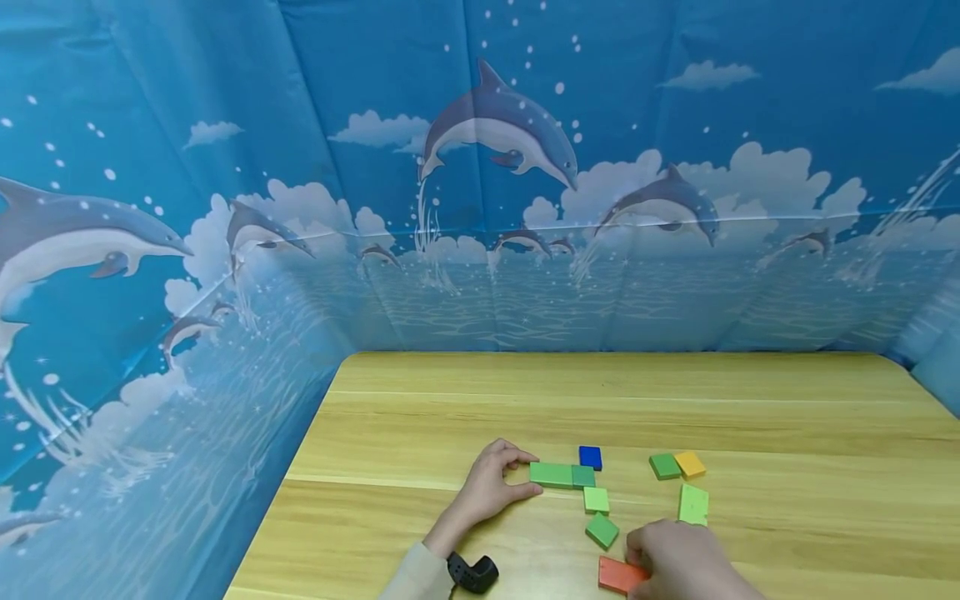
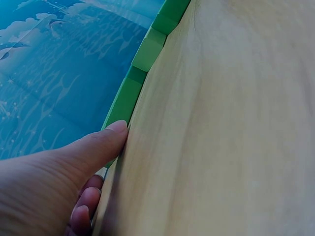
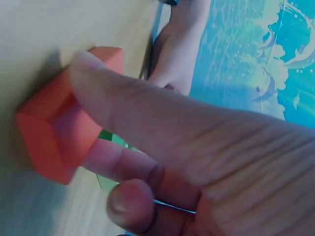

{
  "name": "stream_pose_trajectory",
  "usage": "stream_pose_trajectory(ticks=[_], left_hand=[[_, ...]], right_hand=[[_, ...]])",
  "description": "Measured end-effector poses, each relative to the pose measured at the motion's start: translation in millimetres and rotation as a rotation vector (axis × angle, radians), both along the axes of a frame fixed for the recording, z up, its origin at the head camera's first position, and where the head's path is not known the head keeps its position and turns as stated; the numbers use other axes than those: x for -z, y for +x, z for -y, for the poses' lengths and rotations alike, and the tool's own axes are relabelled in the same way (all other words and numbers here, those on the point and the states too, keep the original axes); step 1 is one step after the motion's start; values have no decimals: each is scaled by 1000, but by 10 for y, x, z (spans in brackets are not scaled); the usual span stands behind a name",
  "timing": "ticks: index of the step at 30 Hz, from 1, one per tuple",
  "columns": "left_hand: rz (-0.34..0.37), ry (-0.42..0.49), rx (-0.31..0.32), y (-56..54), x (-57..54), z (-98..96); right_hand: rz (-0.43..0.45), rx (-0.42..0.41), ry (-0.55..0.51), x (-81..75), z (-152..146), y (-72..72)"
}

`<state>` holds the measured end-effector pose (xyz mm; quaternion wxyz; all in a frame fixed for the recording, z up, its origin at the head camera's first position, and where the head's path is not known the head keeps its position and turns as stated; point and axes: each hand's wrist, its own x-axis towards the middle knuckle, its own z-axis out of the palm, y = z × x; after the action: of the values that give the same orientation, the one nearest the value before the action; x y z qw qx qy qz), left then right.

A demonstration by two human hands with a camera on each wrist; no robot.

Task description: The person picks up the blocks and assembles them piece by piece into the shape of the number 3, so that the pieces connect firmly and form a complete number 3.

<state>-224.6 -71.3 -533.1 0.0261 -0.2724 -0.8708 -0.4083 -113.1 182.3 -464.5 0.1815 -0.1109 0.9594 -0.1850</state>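
My left hand (image 1: 491,486) has its thumb and fingers about the left end of a long green block (image 1: 551,475). The left wrist view shows the thumb on the block's near side. A darker green square block (image 1: 583,477) adjoins its right end. My right hand (image 1: 682,557) pinches an orange-red rectangular block (image 3: 42,142) between thumb and fingers, low over the table at its near side. Between the hands lie a light green square block (image 1: 596,500) and a tilted green one (image 1: 602,531).
A blue block (image 1: 590,457) lies just behind the green row. Farther right are a green block (image 1: 664,466), a yellow-orange block (image 1: 690,464) and a light green block (image 1: 693,503) beyond my right hand. A dolphin-print curtain (image 1: 525,300) borders the wooden table (image 1: 465,392).
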Motion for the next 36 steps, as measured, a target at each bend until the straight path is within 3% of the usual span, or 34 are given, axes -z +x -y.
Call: stream_pose_trajectory(ticks=[7, 17, 21, 36], left_hand=[[-1, 6, 5, 4, -3, 1], [-8, 6, 6, 16, 2, -3], [0, 7, 8, 23, -2, -4], [1, 14, 12, 45, -14, -7]], right_hand=[[-145, -131, -92, 35, 52, 29], [-155, -168, -97, 26, 204, -26], [-208, -195, -102, 27, 247, -45], [-265, -193, -111, 31, 376, -127]])
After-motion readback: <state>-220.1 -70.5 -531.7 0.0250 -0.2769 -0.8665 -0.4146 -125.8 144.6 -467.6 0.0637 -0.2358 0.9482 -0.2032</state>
